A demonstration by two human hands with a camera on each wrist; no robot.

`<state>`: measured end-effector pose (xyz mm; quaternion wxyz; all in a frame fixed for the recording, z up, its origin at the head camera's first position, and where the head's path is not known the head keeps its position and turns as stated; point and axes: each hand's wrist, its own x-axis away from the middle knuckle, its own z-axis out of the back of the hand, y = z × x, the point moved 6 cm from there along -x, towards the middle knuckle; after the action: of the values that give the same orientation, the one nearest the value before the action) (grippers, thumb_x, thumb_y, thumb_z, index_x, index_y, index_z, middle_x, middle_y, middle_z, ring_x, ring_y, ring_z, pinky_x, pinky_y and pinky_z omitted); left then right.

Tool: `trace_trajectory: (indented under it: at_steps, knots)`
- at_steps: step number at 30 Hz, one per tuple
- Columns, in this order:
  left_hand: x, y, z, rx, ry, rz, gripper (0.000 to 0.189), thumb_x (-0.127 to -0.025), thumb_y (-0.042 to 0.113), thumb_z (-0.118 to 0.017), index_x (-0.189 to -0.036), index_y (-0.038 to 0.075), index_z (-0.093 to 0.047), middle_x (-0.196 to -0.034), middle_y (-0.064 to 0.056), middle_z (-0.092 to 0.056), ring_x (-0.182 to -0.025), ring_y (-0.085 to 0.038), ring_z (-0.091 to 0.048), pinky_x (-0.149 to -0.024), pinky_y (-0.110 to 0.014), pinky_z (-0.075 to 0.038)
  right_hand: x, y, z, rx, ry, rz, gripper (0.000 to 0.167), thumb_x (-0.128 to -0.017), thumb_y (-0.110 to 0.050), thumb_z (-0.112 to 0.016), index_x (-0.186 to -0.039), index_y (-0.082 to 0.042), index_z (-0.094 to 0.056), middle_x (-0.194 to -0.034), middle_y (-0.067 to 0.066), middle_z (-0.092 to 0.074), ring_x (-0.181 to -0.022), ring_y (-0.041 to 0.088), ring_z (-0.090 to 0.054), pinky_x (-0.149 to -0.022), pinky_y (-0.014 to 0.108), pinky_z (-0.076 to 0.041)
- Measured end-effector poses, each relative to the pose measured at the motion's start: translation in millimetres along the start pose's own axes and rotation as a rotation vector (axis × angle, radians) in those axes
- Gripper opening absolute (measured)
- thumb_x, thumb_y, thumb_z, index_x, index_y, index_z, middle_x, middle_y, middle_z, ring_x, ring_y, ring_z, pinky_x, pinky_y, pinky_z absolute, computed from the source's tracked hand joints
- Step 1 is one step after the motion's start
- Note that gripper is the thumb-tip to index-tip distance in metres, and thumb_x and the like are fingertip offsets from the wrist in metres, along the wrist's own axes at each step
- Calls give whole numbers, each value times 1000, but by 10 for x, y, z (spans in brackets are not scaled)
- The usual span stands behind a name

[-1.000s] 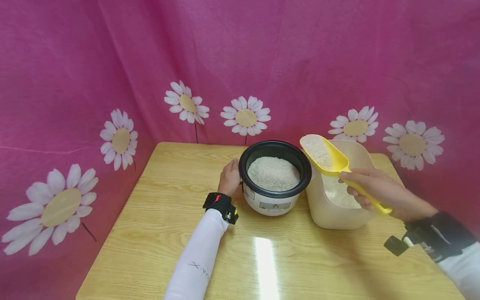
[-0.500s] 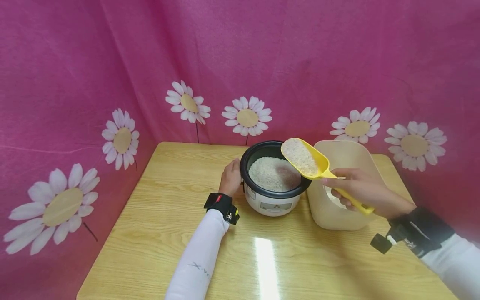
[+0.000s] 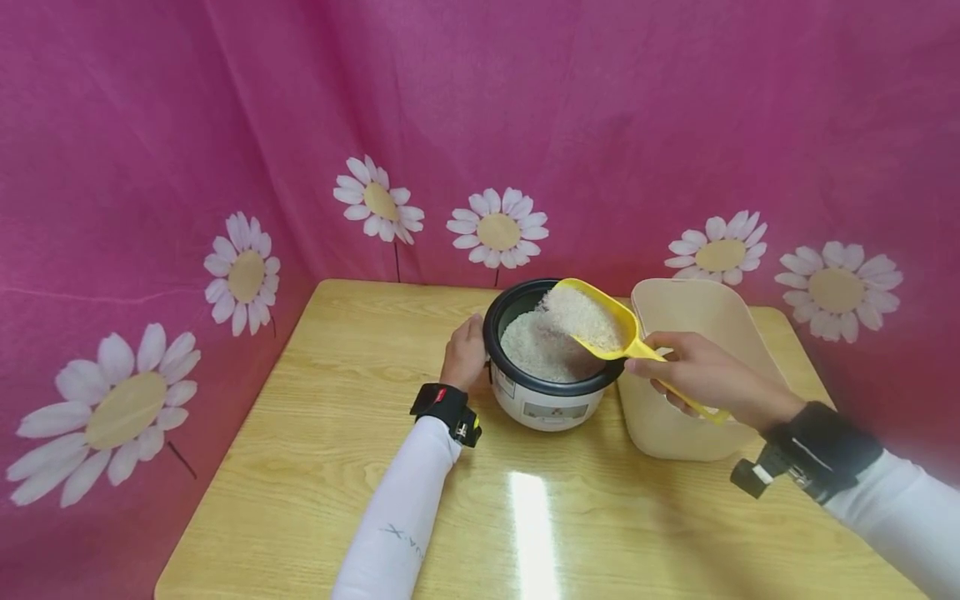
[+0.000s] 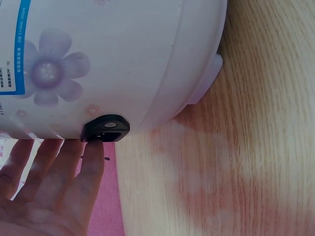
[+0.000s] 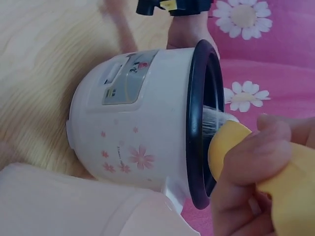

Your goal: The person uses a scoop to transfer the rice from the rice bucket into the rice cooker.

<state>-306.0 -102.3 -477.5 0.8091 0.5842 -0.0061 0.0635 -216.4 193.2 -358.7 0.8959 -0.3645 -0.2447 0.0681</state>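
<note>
A yellow scoop (image 3: 638, 343) full of rice is gripped by its handle in my right hand (image 3: 712, 375). It tilts over the rice cooker (image 3: 551, 408), and rice (image 3: 547, 321) slides off its lip into the black-rimmed pot, where more rice lies heaped. The right wrist view shows the falling grains (image 5: 212, 120) just inside the black rim (image 5: 196, 128). My left hand (image 3: 463, 354) rests against the cooker's left side. In the left wrist view its fingers (image 4: 88, 172) reach out almost straight, the tips touching the white wall by a black socket (image 4: 106, 129).
A cream rice bin (image 3: 675, 433) stands right beside the cooker, under my right hand. Both sit on a wooden table (image 3: 337, 417). A pink flowered curtain (image 3: 600, 125) hangs behind the table and along its left side.
My right hand has carried the loaded scoop leftward from above the bin to over the cooker and tipped it, so rice now pours out. The left hand has stayed on the cooker.
</note>
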Motion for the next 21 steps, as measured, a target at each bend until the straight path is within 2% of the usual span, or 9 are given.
trace_trajectory:
  at_steps: [4,9,15,19,21]
  knots:
    - [-3,18,1,-29,10,-31,47,-112,47,-24,-97,16,-56,-88,-3,-51,-94,-22,-55,-82,-35,-41,-20,-21,-16,6,16,16,39,-100,-40,-67,-121,-8,-58,-67,1,-52,-49,18,-49,-44,32,-41]
    - [-10,24,10,-54,30,-56,45,-113,44,-25,-91,16,-53,-83,-2,-48,-85,-20,-52,-76,-32,-39,-45,-87,-16,117,103,67,35,-98,-35,-69,-119,-8,-60,-66,0,-53,-50,15,-51,-44,30,-42]
    - [-3,27,12,-53,26,-36,47,-112,45,-25,-98,14,-57,-89,-5,-51,-96,-23,-55,-84,-36,-41,-65,-182,14,313,233,165,29,-97,-31,-72,-110,-8,-61,-67,1,-57,-55,15,-55,-50,29,-43]
    - [-6,25,15,-50,25,-31,49,-113,45,-25,-106,12,-61,-95,-7,-55,-104,-25,-56,-91,-39,-42,-65,-243,11,392,272,202,28,-95,-32,-73,-107,-9,-61,-70,2,-55,-61,16,-51,-56,30,-40]
    - [-5,18,11,-41,19,-26,49,-113,45,-25,-107,11,-61,-96,-8,-55,-104,-26,-56,-91,-40,-42,-68,-257,0,425,276,202,30,-95,-32,-74,-108,-9,-60,-71,2,-54,-63,17,-50,-58,30,-39]
